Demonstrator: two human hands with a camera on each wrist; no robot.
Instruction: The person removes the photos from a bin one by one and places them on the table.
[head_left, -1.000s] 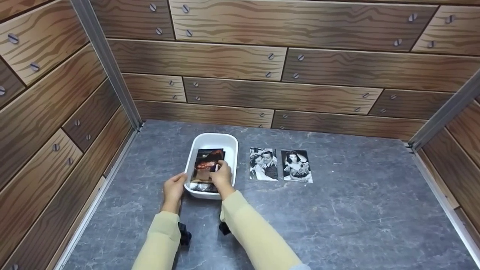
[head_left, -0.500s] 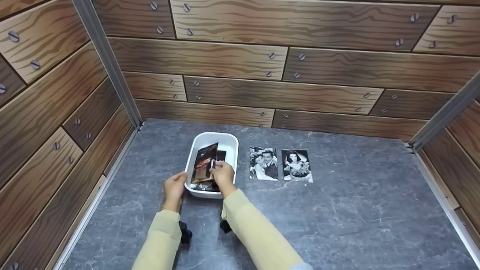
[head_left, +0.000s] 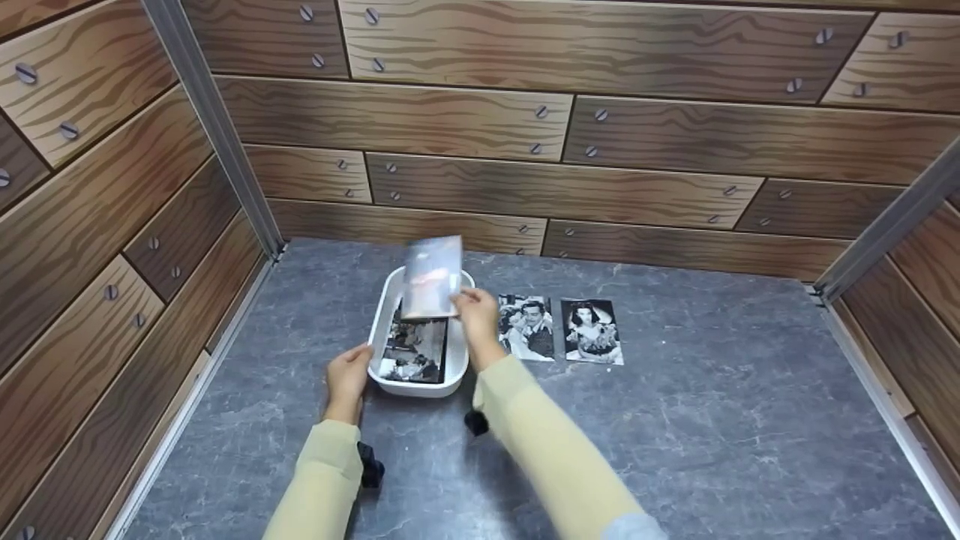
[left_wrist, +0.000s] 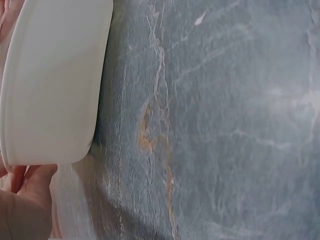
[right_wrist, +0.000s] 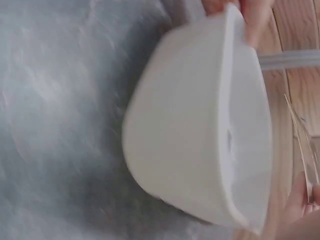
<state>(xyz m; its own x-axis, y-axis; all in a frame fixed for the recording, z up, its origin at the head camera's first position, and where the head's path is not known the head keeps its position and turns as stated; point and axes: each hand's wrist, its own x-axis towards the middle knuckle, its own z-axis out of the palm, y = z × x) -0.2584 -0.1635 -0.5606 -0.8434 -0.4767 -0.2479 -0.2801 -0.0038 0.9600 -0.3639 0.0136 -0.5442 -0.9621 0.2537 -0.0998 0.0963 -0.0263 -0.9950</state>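
In the head view my left hand (head_left: 347,381) grips the left rim of a white plastic tub (head_left: 417,390). The left wrist view shows its fingers (left_wrist: 37,185) against the tub's outer wall, just under the rim. My right hand (head_left: 480,319) pinches a glossy photo (head_left: 433,274) by its lower right edge, raised over the tub's far half and blurred by motion and glare. Seen edge-on, that photo (right_wrist: 305,147) stands out beyond the tub in the right wrist view. Inside the tub lie black-and-white photos (head_left: 415,354), partly covered by the lifted one.
Two black-and-white photos lie side by side right of the tub: a couple (head_left: 527,328) partly behind my right hand, and a woman in a dress (head_left: 592,332). Wood-patterned walls (head_left: 480,120) enclose the grey marbled table (head_left: 712,435) at the back and sides.
My right hand has tilted the photo up off the pile and raised it out of the tub, away from me and slightly right. The left hand has stayed on the rim.
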